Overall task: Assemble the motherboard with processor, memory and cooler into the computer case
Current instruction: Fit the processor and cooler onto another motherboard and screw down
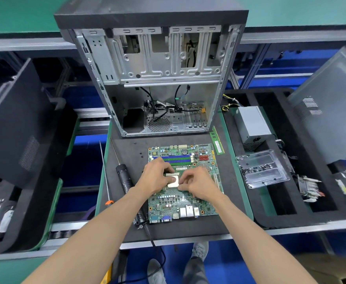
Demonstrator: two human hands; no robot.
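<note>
Both hands are down on the motherboard (183,181), right at the processor (173,181). One is the left hand (155,177). It rests on the left side of the chip, with its fingers curled over the chip's top edge. It looks like it holds the chip steady. The right hand (196,184) has its fingers bent and pinched at the chip's right edge. I cannot tell if it pinches the chip itself or a small part of the socket.

The board lies flat on the dark tabletop (127,152), just in front of the open computer case (159,83). The case stands with its open side facing the person, and only loose wires show inside.

I think the job is at an early step. The chip sits in its place on the board, but it may not be locked in yet. The blue and green memory slots (175,157) look bare. A memory stick (217,142) lies off the board, near its far right corner. The cooler (309,188) waits on the right, well apart from the board. A power screwdriver (125,179) lies just left of the board.

Left to do, I think: lock the chip, push in the memory, put on the cooler, then set the board in the case.
</note>
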